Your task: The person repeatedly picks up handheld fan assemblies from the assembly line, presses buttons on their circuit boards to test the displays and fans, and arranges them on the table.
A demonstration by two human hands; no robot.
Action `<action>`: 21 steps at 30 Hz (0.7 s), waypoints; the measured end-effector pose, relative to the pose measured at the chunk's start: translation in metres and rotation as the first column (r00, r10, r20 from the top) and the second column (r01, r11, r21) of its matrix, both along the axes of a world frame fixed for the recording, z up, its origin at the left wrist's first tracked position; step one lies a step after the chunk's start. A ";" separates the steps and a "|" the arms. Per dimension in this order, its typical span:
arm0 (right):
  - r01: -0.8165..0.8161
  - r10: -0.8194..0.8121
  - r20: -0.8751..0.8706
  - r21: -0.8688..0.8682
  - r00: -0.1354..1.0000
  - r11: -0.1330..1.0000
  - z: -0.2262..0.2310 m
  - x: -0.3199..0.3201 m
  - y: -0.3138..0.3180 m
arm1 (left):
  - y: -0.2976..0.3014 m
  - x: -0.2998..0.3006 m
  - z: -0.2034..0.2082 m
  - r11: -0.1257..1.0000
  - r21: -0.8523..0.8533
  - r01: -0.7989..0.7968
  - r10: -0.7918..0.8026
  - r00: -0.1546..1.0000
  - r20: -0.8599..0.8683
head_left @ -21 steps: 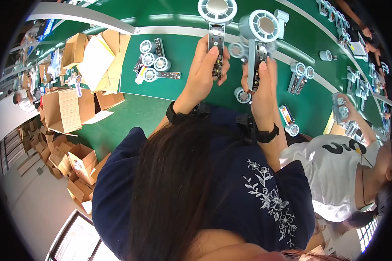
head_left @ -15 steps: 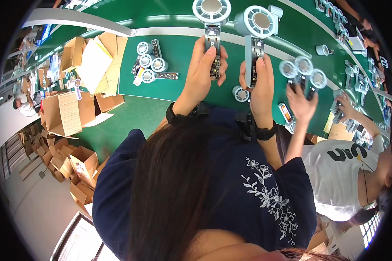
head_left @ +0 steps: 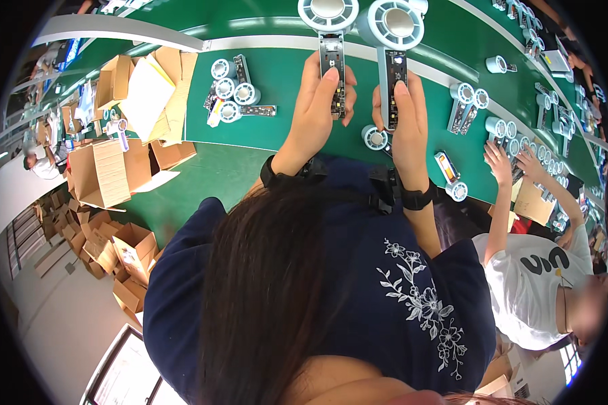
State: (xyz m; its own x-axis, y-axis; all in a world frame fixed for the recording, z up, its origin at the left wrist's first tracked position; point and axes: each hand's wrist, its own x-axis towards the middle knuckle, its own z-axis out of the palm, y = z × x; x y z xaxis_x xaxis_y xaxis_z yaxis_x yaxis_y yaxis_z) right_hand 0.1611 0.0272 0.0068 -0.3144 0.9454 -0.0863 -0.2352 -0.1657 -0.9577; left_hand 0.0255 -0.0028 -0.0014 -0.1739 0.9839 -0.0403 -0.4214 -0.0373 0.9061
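Note:
My left hand [head_left: 315, 94] is closed around the handle of a pale blue handheld fan [head_left: 331, 46], the thumb lying on the dark circuit board in its uncovered handle. A second pale blue fan [head_left: 383, 84] is gripped in my right hand [head_left: 408, 118], its round head pointing away from me and its board facing up. Both fans are held side by side above the green table. Just left of my right wrist lies another fan [head_left: 375, 138], its handle partly hidden. To the right of that wrist rests a fan with an orange-and-white part in its handle [head_left: 446, 167].
Several fans [head_left: 246, 93] are heaped on the table [head_left: 263, 74] at left. Two more fans [head_left: 462, 94] lie at right, near a co-worker's hands [head_left: 498, 164] among further fans. Open cardboard boxes [head_left: 98, 172] stand at the left edge. A metal rail [head_left: 121, 25] crosses behind.
The co-worker's hand has drawn away to the right, and two fans now lie where it was holding several. My right hand's fan has shifted slightly upward in view; my left hand barely moved.

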 end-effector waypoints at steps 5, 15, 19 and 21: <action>-0.004 0.003 -0.050 -0.028 0.999 1.000 0.001 0.002 0.000 | 0.000 0.002 -0.001 1.000 -0.010 0.017 -0.017 1.000 -0.012; 0.009 -0.012 -0.055 -0.049 0.998 0.999 -0.001 0.004 0.004 | 0.003 0.002 -0.003 0.999 -0.027 0.043 -0.045 0.998 -0.045; 0.024 -0.026 -0.032 -0.048 0.999 0.999 -0.002 0.002 0.004 | 0.005 0.001 -0.007 0.999 -0.011 0.037 -0.037 0.998 -0.045; 0.045 -0.045 -0.022 -0.020 0.999 0.999 -0.005 0.000 0.004 | 0.005 0.002 -0.006 1.000 -0.022 0.011 -0.011 0.999 -0.030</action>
State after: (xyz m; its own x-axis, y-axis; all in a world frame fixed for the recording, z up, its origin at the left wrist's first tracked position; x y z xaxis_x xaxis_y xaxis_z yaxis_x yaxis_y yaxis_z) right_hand 0.1613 0.0308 0.0017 -0.2736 0.9568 -0.0987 -0.2641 -0.1734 -0.9488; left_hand 0.0279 0.0025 -0.0070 -0.1646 0.9847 -0.0564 -0.3942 -0.0133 0.9189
